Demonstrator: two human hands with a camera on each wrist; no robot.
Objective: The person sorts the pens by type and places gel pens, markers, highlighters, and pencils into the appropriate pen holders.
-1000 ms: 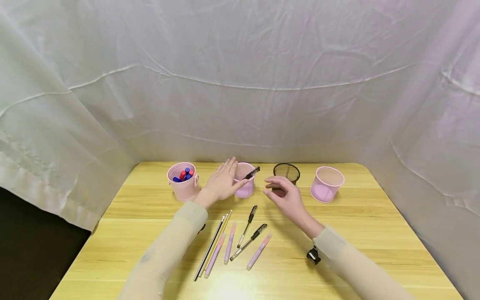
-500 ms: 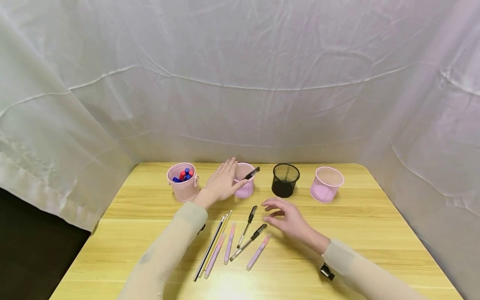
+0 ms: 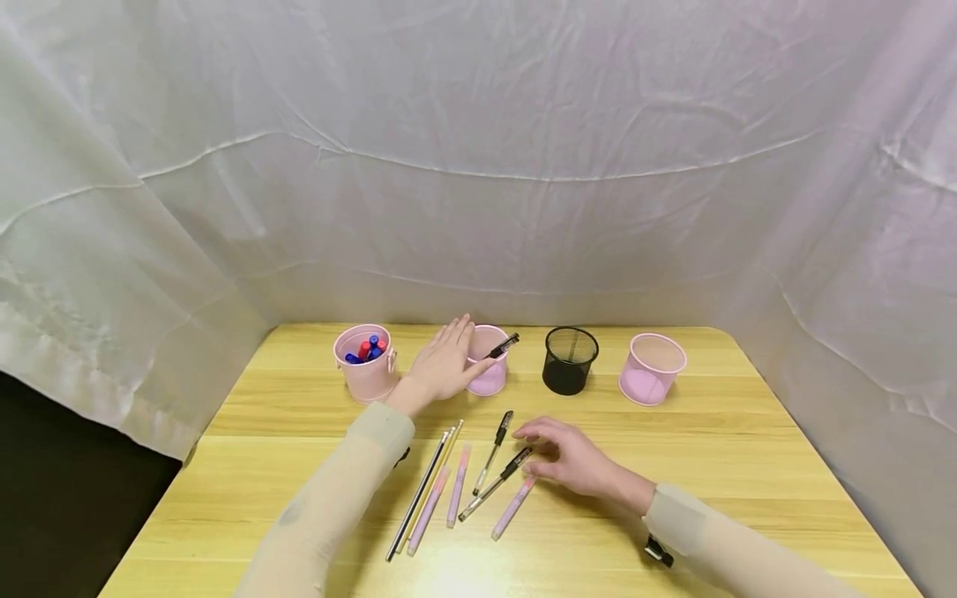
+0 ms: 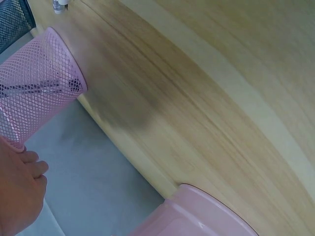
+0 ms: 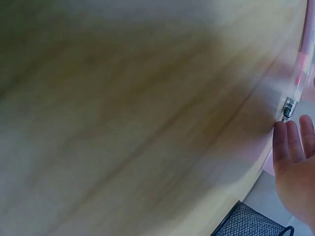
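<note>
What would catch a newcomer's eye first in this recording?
Probably the red and blue caps in the pink bucket, at the left end of the row across the table. Next, the left hand touching the neighbouring pink mesh cup, where a black pen leans out. Then the right hand, by the loose pens in front.

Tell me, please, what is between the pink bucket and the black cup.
In the head view, the left hand and a pink mesh cup with a black pen in it are there.
</note>
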